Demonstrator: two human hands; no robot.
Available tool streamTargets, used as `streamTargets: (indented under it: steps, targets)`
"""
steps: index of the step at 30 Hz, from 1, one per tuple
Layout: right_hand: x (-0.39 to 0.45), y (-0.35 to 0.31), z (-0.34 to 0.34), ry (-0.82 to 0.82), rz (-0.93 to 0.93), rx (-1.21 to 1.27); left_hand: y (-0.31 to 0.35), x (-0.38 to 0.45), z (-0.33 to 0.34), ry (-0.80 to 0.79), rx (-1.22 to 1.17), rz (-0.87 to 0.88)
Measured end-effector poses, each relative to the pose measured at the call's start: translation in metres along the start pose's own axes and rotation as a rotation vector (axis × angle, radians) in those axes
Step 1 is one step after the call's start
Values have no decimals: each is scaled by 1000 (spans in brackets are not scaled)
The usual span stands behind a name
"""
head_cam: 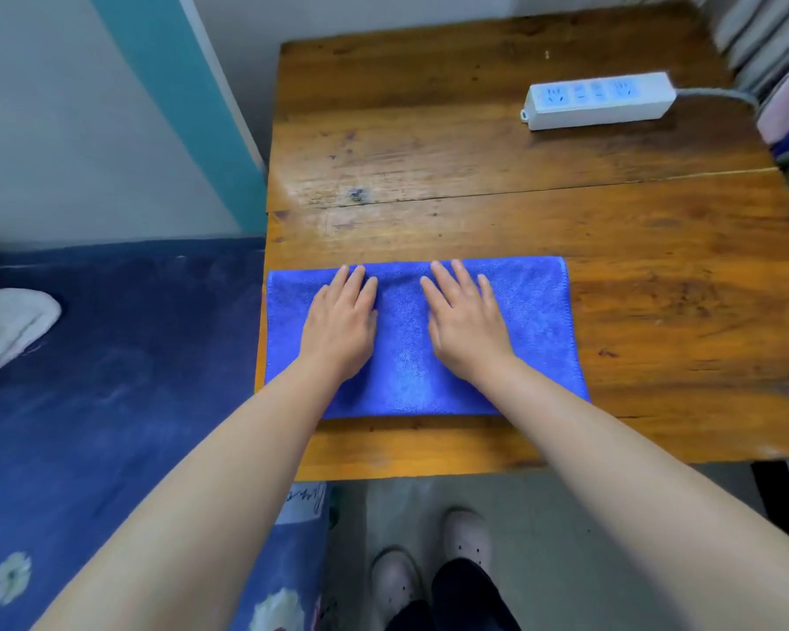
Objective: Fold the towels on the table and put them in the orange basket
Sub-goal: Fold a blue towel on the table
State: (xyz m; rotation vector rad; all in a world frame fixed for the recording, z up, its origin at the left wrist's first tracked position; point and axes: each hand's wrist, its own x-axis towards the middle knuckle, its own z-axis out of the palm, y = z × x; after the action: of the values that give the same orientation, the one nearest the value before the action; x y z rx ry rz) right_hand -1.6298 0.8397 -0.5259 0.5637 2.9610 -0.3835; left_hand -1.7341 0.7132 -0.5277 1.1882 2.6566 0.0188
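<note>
Towel (411,371), blue and folded to a long rectangle, lies flat on the near left part of the wooden table (520,211). Left hand (338,330) and right hand (468,325) press on it side by side, fingers straight, holding nothing. A white power strip (597,101) lies far right.

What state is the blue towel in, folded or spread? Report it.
Folded. The blue microfibre towel lies as a flat rectangle on the wooden table, rounded fold along its far edge, both hands pressing it flat.
</note>
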Motion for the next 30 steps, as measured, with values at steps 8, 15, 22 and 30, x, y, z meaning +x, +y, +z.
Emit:
streamTargets:
  steps: [8,15,22,30]
  targets:
    - [29,37,17,-110,-37,-104,-41,21,26,-8,1,-40]
    - [17,86,5,-2,217,-23,-66,23,23,13,-150,-268]
    - [-22,105,-5,20,496,166,-47,21,1,-45,-15,-378]
    - [-82,68,-4,61,639,211,37,15,11,-54,-38,-84]
